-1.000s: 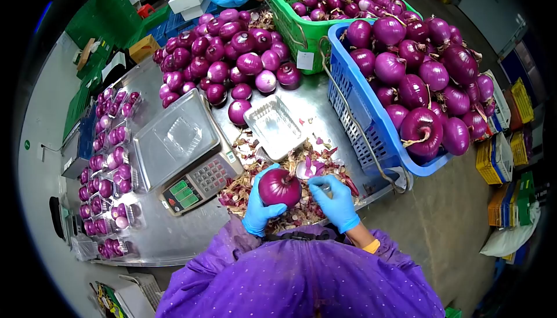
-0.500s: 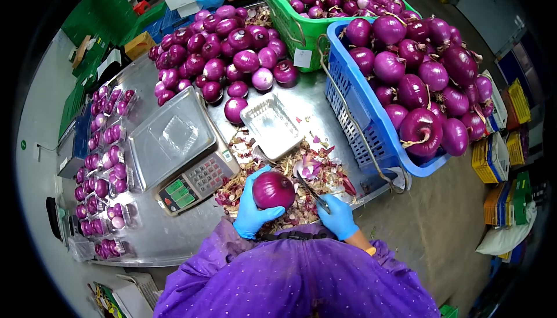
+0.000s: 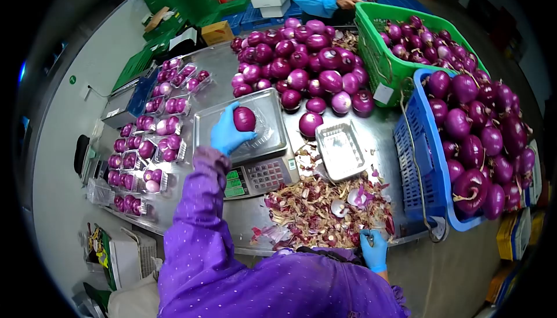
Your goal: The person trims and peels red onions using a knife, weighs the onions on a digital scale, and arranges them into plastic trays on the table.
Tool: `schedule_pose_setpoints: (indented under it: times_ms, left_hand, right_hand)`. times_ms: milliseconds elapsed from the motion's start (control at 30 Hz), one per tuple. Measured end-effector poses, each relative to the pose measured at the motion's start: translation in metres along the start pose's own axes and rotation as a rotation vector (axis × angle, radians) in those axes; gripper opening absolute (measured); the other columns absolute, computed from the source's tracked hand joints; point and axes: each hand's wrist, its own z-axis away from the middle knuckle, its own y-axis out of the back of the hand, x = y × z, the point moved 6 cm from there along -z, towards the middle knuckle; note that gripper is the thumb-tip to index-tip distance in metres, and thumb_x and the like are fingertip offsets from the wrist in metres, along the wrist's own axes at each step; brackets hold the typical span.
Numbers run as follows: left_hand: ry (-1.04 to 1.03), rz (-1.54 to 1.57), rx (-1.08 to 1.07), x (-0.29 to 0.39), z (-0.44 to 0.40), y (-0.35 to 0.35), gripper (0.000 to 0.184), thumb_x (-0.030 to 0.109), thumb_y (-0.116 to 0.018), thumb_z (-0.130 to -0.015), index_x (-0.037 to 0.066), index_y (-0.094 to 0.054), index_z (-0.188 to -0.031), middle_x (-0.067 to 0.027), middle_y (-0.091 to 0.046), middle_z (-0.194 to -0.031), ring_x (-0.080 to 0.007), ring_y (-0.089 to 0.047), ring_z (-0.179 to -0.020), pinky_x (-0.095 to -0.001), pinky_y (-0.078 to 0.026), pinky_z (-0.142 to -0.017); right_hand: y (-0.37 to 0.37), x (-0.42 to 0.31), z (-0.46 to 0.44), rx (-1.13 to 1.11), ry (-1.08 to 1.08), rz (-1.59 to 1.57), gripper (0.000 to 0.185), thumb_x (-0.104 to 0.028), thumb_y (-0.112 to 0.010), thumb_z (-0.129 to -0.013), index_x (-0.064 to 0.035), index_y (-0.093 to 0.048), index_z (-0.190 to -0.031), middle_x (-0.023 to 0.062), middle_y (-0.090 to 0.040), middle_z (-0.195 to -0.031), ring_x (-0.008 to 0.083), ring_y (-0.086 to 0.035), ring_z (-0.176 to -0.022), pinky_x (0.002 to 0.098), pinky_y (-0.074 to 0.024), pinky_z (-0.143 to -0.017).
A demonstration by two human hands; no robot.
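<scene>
My left hand is closed around a peeled red onion. It is over the metal pan of the digital scale, beside a clear plastic tray lying on that pan. Whether the onion touches the tray cannot be made out. Low at the table's front edge, my right hand is closed on a knife, of which only a small dark part shows. Onion peelings are heaped between the scale and my right hand.
A clear tray stands right of the scale, behind the peelings. Loose onions are piled at the back. Packed onion trays line the left. Blue and green onion baskets stand right. A co-worker's hand is beyond.
My left hand has carried the onion from above the peelings leftward to the scale pan. My right hand has moved away from the onion, down by the table edge. The view has shifted left.
</scene>
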Motion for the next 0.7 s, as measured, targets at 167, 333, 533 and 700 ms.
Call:
schedule_pose_setpoints:
  times_ms: [167,333,533,700]
  left_hand:
    - [-0.013,-0.517,-0.340,-0.029,-0.048,-0.019,0.101,0.044,-0.082,-0.048,0.014,-0.041,-0.135,-0.0189,-0.057,-0.117,-0.0358,-0.058,-0.108,-0.0441,-0.046,-0.092]
    - [-0.170,-0.537,-0.212,-0.015,-0.055,-0.010,0.089,0.039,-0.080,-0.055,0.014,-0.045,-0.133,-0.0188,-0.058,-0.118,-0.0349,-0.056,-0.109,-0.0444,-0.045,-0.093]
    - [-0.674,0.236,0.016,0.142,-0.027,0.026,0.056,0.014,-0.073,-0.073,0.006,-0.054,-0.125,-0.0139,-0.059,-0.121,-0.0293,-0.056,-0.114,-0.0406,-0.043,-0.098]
    - [-0.977,0.637,-0.440,0.305,0.041,-0.025,0.059,0.012,-0.077,-0.071,0.004,-0.055,-0.125,-0.0119,-0.059,-0.122,-0.0223,-0.058,-0.110,-0.0355,-0.044,-0.096]
  right_hand:
    - [-0.001,0.004,-0.004,-0.080,-0.204,0.009,0.013,-0.011,-0.067,-0.082,-0.0012,-0.064,-0.091,0.0115,-0.067,-0.080,0.0167,-0.063,-0.072,0.0304,-0.0492,-0.069]
    - [-0.009,0.009,-0.005,-0.075,-0.160,-0.028,0.015,-0.013,-0.067,-0.083,-0.0016,-0.065,-0.092,0.0122,-0.067,-0.082,0.0178,-0.063,-0.075,0.0310,-0.0497,-0.072]
    - [-0.022,-0.001,-0.011,-0.125,-0.059,-0.080,0.022,-0.023,-0.065,-0.085,-0.0039,-0.063,-0.097,0.0126,-0.067,-0.083,0.0261,-0.066,-0.079,0.0363,-0.0508,-0.072]
    - [-0.031,-0.005,-0.018,-0.159,-0.005,-0.011,0.027,-0.035,-0.057,-0.087,-0.0105,-0.060,-0.099,0.0178,-0.064,-0.081,0.0384,-0.062,-0.075,0.0458,-0.0484,-0.066]
